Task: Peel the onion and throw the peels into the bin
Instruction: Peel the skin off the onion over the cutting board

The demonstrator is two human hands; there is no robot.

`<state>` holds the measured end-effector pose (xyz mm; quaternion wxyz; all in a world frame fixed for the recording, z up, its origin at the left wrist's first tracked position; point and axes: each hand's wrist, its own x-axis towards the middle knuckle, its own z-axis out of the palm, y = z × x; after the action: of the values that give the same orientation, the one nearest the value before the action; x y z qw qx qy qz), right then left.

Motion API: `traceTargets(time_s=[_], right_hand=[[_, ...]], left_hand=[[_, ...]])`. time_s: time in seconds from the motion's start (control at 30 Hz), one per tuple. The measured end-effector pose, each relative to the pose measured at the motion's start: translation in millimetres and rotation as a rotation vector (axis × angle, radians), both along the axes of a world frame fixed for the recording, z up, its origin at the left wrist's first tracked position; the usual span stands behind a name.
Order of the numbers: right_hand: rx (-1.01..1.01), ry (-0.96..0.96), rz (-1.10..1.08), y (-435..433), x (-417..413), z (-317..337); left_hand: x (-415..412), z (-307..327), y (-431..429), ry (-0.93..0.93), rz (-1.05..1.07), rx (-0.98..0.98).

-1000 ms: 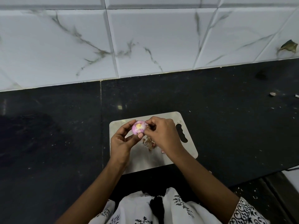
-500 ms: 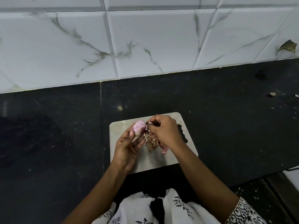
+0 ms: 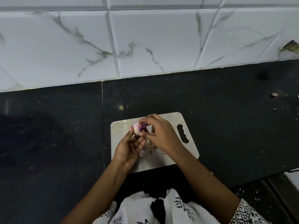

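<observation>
A small pink and white onion (image 3: 137,128) is held above the pale cutting board (image 3: 187,152). My left hand (image 3: 129,147) grips it from below with the fingertips. My right hand (image 3: 160,133) pinches the onion's right side between thumb and forefinger, covering part of it. A small heap of brownish and pink peels (image 3: 149,147) lies on the board under my hands, partly hidden by them. No bin is in view.
The board lies on a dark stone counter (image 3: 56,135) against a white marble-tiled wall (image 3: 145,38). Small scraps (image 3: 274,95) lie on the counter at the far right. A dark leaf-like piece (image 3: 291,46) sticks to the wall at the right edge.
My right hand has moved from beside the peels back onto the onion and now pinches its right side. My left hand has turned the onion slightly.
</observation>
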<state>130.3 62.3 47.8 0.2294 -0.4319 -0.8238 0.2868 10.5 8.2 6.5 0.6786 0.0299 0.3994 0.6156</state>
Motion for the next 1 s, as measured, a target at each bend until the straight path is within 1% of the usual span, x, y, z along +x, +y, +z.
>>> traceTargets(time_s=[0.1,0.23,0.37,0.5,0.67,0.8,1.0], right_hand=[[0.007,-0.036,-0.016,2,-3,0],[-0.068,-0.142,0.050,13,-2,6],[-0.129,-0.198,0.122,19,2,10],[-0.090,-0.174,0.134,16,0,4],[-0.103,-0.004,0.014,11,4,1],[-0.050,-0.036,-0.002,7,4,1],[-0.112,-0.093,0.024,10,5,7]], left_hand=[[1,0,0,0.039,-0.001,-0.019],[2,-6,-3,0.095,0.000,-0.038],[4,-5,-3,0.206,0.012,-0.015],[5,-3,-2,0.225,0.028,-0.030],[1,0,-2,0.255,0.016,0.028],[1,1,-4,0.274,-0.002,0.038],[-2,-1,-4,0.262,-0.016,0.037]])
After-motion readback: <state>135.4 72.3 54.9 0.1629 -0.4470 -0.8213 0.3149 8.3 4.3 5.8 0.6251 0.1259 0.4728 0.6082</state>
